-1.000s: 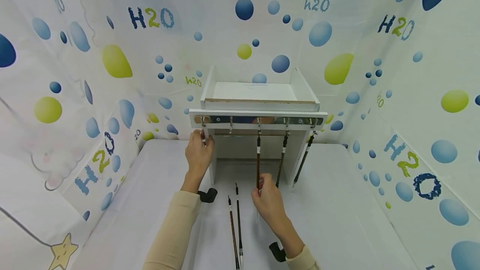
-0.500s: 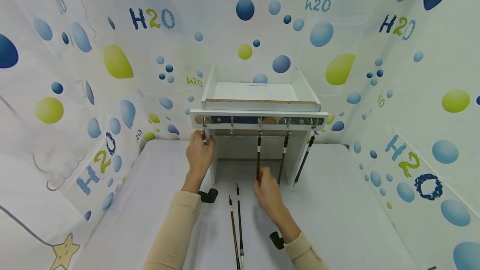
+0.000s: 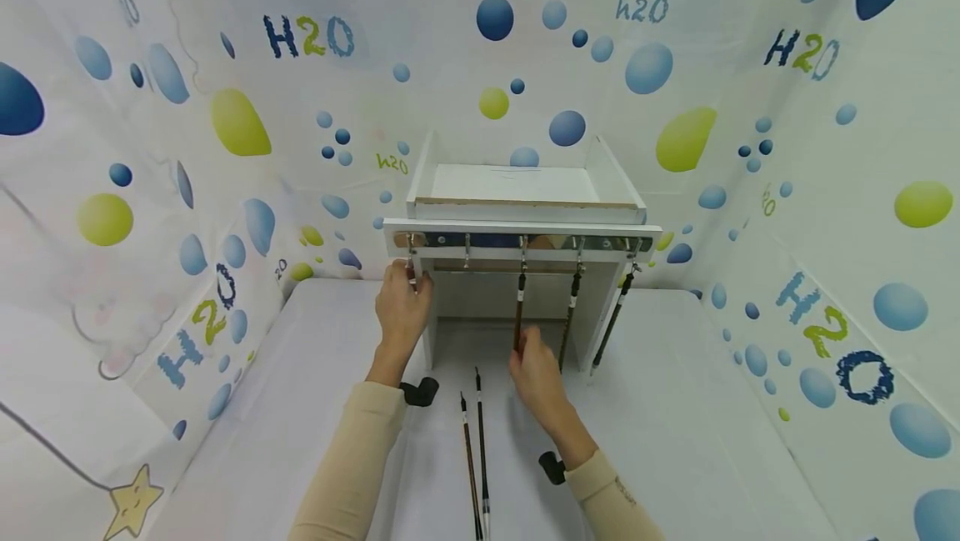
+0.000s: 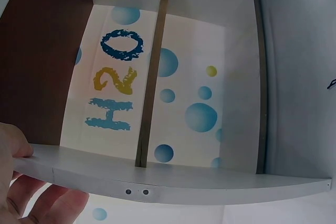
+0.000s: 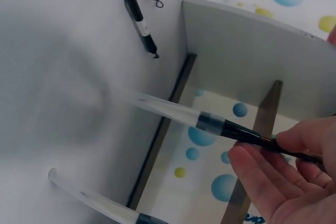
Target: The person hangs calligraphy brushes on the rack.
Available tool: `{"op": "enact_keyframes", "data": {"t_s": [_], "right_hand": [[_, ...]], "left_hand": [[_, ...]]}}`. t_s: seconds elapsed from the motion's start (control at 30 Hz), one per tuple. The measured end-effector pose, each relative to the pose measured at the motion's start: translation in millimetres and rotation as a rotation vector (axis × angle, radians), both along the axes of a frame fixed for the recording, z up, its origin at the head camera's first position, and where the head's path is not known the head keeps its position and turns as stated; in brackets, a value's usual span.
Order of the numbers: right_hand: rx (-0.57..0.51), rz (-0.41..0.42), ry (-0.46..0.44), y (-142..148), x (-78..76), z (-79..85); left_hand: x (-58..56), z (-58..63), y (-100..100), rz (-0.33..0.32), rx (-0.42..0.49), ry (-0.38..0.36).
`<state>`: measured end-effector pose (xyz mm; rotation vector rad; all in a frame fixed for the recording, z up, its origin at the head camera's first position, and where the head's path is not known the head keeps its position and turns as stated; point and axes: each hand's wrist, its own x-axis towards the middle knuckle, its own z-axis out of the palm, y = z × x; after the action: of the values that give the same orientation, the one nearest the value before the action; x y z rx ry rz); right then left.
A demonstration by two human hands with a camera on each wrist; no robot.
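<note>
My left hand (image 3: pixel 402 308) holds the left side panel (image 4: pixel 184 187) of a white shelf rack, thumb on one side and fingers on the other. A calligraphy brush (image 3: pixel 519 312) with a dark reddish-brown handle hangs from the middle hook of the rack's metal strip (image 3: pixel 495 240). My right hand (image 3: pixel 538 378) pinches it partway down the handle, between thumb and fingertips. In the right wrist view, the brush's pale tip (image 5: pixel 173 109) sits in a clear cap and points away from the hand (image 5: pixel 283 182).
Two more brushes, one hanging brush (image 3: pixel 572 316) and another brush (image 3: pixel 617 316), hang from the hooks on the right. A brown-handled brush (image 3: pixel 470 466) and a dark brush (image 3: pixel 482 441) lie on the white tabletop (image 3: pixel 675 408). An open tray (image 3: pixel 517 182) tops the rack.
My right hand has slid up along the hanging brush, from its lower part to nearer the middle of the handle. My left hand keeps its hold on the rack.
</note>
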<state>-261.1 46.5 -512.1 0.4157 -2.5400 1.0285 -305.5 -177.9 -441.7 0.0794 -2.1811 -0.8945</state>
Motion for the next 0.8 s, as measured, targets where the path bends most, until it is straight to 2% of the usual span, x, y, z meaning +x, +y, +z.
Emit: {"op": "enact_keyframes", "data": {"t_s": [0.33, 0.8], "right_hand": [[0.011, -0.004, 0.021, -1, -12.1, -2.8], [-0.011, -0.016, -0.026, -3, -12.4, -2.0]], "left_hand": [[-0.3, 0.2, 0, -0.003, 0.008, -0.009], [-0.3, -0.1, 0, -0.005, 0.0, 0.004]]}}
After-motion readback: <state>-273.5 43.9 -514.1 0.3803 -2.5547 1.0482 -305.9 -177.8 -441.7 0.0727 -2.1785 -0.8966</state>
